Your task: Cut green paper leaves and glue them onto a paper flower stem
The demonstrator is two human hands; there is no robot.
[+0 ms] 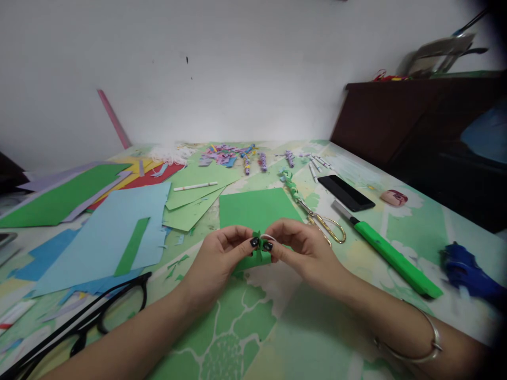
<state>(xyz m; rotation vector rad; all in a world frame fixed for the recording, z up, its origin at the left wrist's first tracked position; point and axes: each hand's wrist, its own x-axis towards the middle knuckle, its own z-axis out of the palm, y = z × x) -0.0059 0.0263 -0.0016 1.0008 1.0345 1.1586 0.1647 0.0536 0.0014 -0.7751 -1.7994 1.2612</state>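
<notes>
Between my two hands is a small cut piece of green paper (259, 254) with a thin white string (269, 236) looping up beside it. My left hand (222, 253) pinches the paper from the left with thumb and fingers. From the other side my right hand (307, 253) pinches it too, near the string; the fingertips hide much of the piece. Beneath them lies a green paper sheet (253, 207). Gold-handled scissors (322, 220) rest just right of that sheet, with a curled green paper strip (289, 182) by their blades.
At left are a light blue sheet (99, 232), a green strip (132, 245) and black glasses (99, 316). Paper scraps (224, 155) and purple paper rolls (263, 162) sit at the back. To the right lie a phone (346, 192), a green-handled knife (392, 256) and a blue glue gun (467, 269).
</notes>
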